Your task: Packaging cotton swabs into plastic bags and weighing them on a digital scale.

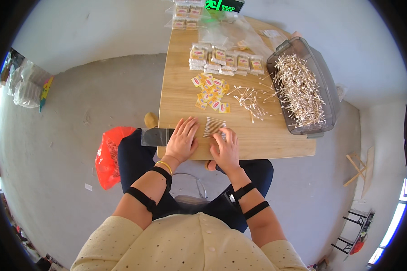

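Observation:
A small row of cotton swabs (214,127) lies side by side near the table's front edge. My right hand (226,151) rests over the row's near right end, its bent fingers apart and touching the swabs. To the left of the row, my left hand (181,140) lies flat on the table with fingers stretched out, holding nothing. Beside it, a clear plastic bag (149,137) hangs over the left edge. Beyond the hands are a scattered pile of yellow-and-white printed cards (211,93) and some loose cotton swabs (251,102).
A grey plastic bin (332,99) heaped with cotton swabs stands on the wooden table's (275,147) right side. Packed swab bundles (226,61) are stacked farther back, with clear bags (235,34) behind them. A red bag (108,158) sits on the floor at left.

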Demonstrator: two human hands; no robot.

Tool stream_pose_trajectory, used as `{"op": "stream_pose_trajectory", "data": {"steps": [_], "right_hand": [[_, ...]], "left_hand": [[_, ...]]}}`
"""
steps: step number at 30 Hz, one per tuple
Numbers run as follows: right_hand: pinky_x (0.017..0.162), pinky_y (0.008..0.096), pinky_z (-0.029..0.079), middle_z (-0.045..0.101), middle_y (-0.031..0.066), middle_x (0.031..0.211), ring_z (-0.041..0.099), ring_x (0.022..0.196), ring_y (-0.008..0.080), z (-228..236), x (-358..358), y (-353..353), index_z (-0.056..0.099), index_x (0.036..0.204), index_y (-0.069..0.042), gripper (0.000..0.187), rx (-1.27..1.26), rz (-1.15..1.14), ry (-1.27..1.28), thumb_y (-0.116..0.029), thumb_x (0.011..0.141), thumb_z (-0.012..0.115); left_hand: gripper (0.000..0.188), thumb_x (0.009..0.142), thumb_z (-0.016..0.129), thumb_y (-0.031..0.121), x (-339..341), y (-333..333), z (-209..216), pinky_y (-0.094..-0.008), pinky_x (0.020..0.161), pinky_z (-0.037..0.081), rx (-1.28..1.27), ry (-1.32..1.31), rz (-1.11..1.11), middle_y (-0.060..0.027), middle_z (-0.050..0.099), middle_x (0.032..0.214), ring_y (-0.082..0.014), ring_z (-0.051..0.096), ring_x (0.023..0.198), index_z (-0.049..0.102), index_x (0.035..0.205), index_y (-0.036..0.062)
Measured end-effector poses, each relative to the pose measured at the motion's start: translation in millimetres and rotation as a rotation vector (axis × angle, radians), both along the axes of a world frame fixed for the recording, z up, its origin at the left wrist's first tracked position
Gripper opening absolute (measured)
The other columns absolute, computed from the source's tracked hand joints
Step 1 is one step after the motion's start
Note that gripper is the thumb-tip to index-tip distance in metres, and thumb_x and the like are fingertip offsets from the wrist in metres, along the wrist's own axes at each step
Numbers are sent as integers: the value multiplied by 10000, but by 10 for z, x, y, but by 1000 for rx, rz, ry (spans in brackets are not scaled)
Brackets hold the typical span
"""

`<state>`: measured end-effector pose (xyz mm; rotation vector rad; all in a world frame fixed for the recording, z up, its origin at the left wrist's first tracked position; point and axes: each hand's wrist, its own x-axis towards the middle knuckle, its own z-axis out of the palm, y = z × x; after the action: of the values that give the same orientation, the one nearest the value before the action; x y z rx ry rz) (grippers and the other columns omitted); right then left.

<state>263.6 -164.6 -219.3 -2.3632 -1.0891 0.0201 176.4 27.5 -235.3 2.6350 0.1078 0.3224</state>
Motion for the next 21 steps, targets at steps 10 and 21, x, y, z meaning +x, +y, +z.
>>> {"op": "stream_pose_trajectory", "data": {"steps": [10,21], "right_hand": [[1003,496,428,556,120,1251,516,1203,360,5,154,114,700,1092,-88,294,28,-33,-63,-112,800,726],[972,487,429,566,97,1176,525,1158,340,-22,240,180,717,1032,-110,235,19,-50,-105,-75,801,696]], "left_hand": [[542,843,608,131,-3,4,-9,-466,1261,263,-23,-28,3,-141,490,1493,-296,406,1459,530,1367,15],[510,841,608,124,1,2,-26,-474,1255,273,-24,-60,11,-149,509,1472,-305,425,1442,549,1336,14]]}}
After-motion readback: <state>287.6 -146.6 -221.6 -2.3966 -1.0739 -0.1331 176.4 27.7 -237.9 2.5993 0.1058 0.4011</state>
